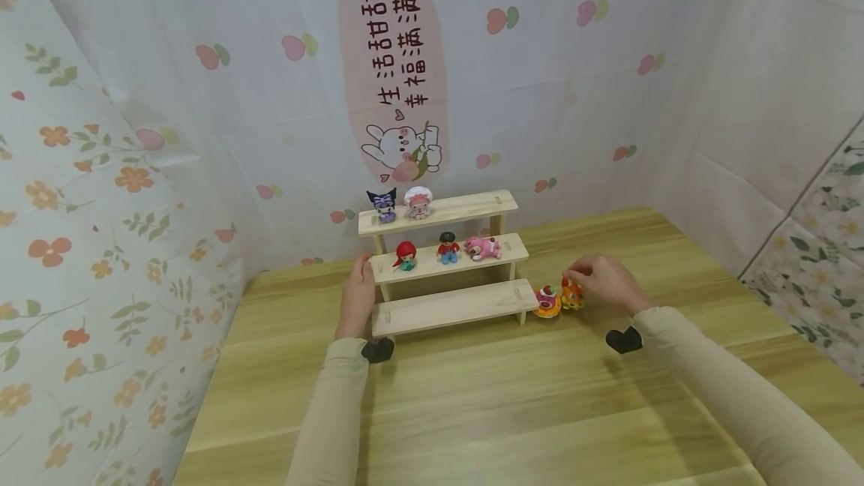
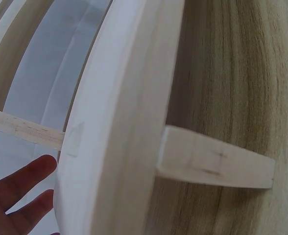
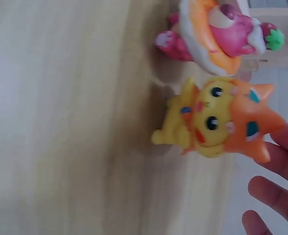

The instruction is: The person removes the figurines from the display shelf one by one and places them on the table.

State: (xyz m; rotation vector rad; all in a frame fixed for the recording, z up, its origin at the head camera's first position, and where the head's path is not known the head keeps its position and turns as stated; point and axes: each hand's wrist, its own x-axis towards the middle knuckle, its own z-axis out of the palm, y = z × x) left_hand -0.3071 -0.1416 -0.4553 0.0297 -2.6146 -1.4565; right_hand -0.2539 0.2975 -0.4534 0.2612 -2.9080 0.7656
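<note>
Figurine (image 3: 210, 117), yellow and orange-hooded, is upright over the table (image 1: 486, 396), just beyond the right end of the three-tier shelf (image 1: 452, 307). We see its long axis running vertically, pointed head up and feet down; the right-wrist view shows that axis lying sideways, head to the picture's right, face turned to that camera. We cannot tell whether its feet bear on the wood. Our right hand (image 1: 607, 283) pinches it by the pointed top, the other fingers spread. Just beside it, toward the shelf, is a pink figure in an orange ring (image 3: 227, 36). Our left hand (image 1: 356, 297), fingers extended, is at the shelf's left end; we cannot tell whether the fingertips touch it.
</note>
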